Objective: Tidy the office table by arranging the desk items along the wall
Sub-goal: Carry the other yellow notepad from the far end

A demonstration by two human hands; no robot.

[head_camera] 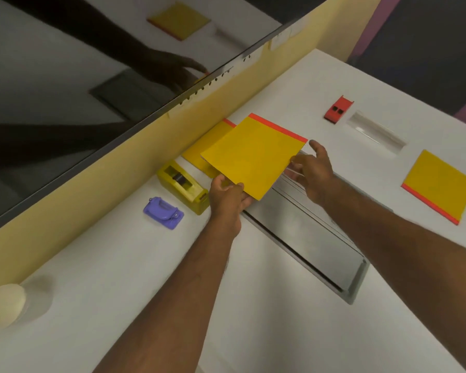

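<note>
A yellow notepad with a red edge [253,154] is held just above the white table. My left hand [228,200] grips its near corner and my right hand [311,168] pinches its right edge with the forefinger stretched out. It overlaps a second yellow notepad [203,150] that lies against the yellow partition wall [119,162]. Left of that, along the wall, stand a yellow tape dispenser [182,185] and a purple stapler [163,212]. A third yellow notepad [439,185] lies far right, away from the wall. A red punch [338,110] and a clear plastic piece [375,133] lie at the back right.
A grey cable hatch [320,246] is set into the table under my right forearm. A cream rounded object [3,305] sits at the near left by the wall. Dark glass [65,76] above the partition reflects the desk.
</note>
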